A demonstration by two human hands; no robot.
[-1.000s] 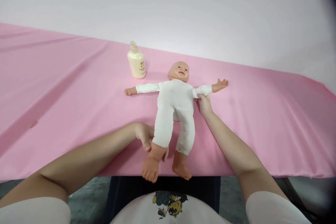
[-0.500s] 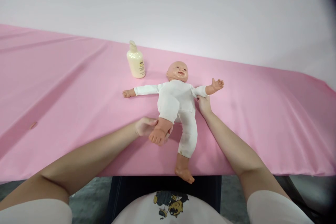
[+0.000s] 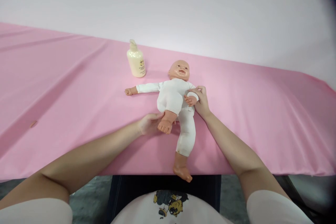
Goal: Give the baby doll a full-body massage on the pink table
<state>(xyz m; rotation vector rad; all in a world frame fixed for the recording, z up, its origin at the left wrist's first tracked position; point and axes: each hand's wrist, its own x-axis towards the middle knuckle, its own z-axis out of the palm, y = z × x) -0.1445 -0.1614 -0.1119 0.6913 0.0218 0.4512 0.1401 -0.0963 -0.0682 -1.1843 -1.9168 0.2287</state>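
A baby doll (image 3: 170,99) with a white cloth body lies on its back, head toward the far side. My left hand (image 3: 151,123) is closed around its lower leg at the ankle, on the left, and that leg is raised and bent toward the belly. Some of those fingers are hidden behind the foot. My right hand (image 3: 202,100) grips the doll's arm on the right, which is folded in over the torso. The doll's other arm stretches out to the left, and its other leg lies straight, the foot at the table's front edge.
A cream pump bottle (image 3: 137,64) stands upright beyond the doll's outstretched arm. The table wears a pink cloth (image 3: 78,112), with a small brownish piece (image 3: 33,124) on it at the left. Behind rises a white wall (image 3: 168,10).
The doll's arm on the right has swung from stretched outward to folded across its chest, with my right hand. My left hand has pushed the raised leg slightly up and to the right.
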